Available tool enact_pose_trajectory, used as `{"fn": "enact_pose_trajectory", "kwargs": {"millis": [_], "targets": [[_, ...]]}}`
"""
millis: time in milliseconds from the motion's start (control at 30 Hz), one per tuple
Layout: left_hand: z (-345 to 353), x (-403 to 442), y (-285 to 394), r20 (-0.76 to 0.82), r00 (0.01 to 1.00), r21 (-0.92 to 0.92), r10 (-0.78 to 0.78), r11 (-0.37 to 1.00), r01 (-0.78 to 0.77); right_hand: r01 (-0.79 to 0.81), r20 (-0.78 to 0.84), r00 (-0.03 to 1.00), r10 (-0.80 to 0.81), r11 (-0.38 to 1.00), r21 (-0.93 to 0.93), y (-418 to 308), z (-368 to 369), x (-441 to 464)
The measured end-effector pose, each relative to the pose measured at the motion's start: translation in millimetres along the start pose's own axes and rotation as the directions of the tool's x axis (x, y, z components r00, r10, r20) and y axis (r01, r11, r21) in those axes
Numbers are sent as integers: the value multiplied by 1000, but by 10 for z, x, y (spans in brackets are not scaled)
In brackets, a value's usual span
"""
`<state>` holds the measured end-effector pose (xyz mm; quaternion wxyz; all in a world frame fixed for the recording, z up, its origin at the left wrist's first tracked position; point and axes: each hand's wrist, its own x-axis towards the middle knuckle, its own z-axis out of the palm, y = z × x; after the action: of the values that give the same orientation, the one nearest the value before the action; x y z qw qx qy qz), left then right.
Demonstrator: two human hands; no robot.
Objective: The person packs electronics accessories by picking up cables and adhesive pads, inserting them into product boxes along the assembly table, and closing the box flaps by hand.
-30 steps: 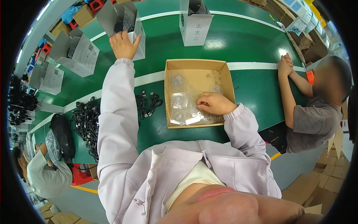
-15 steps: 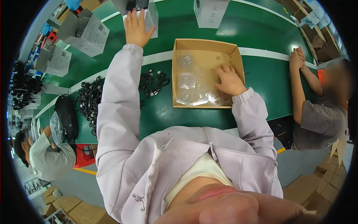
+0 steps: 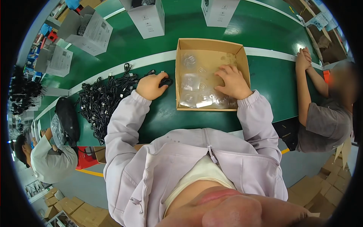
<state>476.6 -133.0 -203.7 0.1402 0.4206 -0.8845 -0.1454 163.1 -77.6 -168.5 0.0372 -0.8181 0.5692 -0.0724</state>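
My left hand is on the green table, its thumb and fingers closed round a coiled black USB cable beside the cardboard tray. A large pile of similar black cables lies to its left. Inside the shallow cardboard tray, my right hand rests with bent fingers and the thumb apart, holding nothing that I can see. Clear plastic pieces with round and square shapes lie on the tray's floor, left of and below that hand.
Across the table stand an open white box with dark contents and another white box. More open boxes are at the left. At the right sits a person with clasped hands; another person works at far left.
My left hand has come back from the white box across the table down to the cables and closed on one. My right hand stays in the tray, its fingers slightly more bent.
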Motion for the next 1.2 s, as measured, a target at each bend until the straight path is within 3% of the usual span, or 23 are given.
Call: {"fn": "enact_pose_trajectory", "kwargs": {"millis": [33,133,167,267,433,533,567,667,800,833,933,1067,1200], "targets": [[-50,3,25,-1,1000,-4,2,1000,-2,-2,2,1000,2,1000,-4,-3,-2,-14],[-297,39,56,-35,961,-269,-273,929,254,-53,127,991,46,997,48,-7,1,-12],[-332,62,68,-34,962,-268,-272,930,253,-54,126,991,48,997,49,-11,-4,6],[-381,153,142,-229,930,-768,-288,641,10,-65,361,930,-75,930,362,-24,-34,69],[-397,183,401,-119,968,-737,-223,673,64,5,370,918,-142,937,348,-89,-26,77],[-442,97,338,-201,942,-451,-268,879,153,7,362,925,-116,958,288,-114,-38,82],[-449,60,279,-209,938,-445,-278,881,161,23,358,924,-131,957,291,-112,-27,91],[-436,-88,66,-405,914,-140,8,988,-70,138,295,930,-221,951,276,-96,50,110],[-477,-178,52,-367,929,-161,-56,987,-4,93,457,861,-222,953,288,-280,41,207],[-500,-189,91,-377,925,-159,-57,987,-4,102,454,862,-226,954,282,-301,26,204],[-543,-254,124,-249,953,-181,-174,975,130,398,255,821,-512,831,387,-358,173,251],[-514,-327,117,-251,931,-185,-265,957,223,370,265,820,-508,822,433,-349,131,217],[-528,-386,11,-383,907,-224,-178,970,97,344,337,804,-490,846,407,-374,85,225]]}}
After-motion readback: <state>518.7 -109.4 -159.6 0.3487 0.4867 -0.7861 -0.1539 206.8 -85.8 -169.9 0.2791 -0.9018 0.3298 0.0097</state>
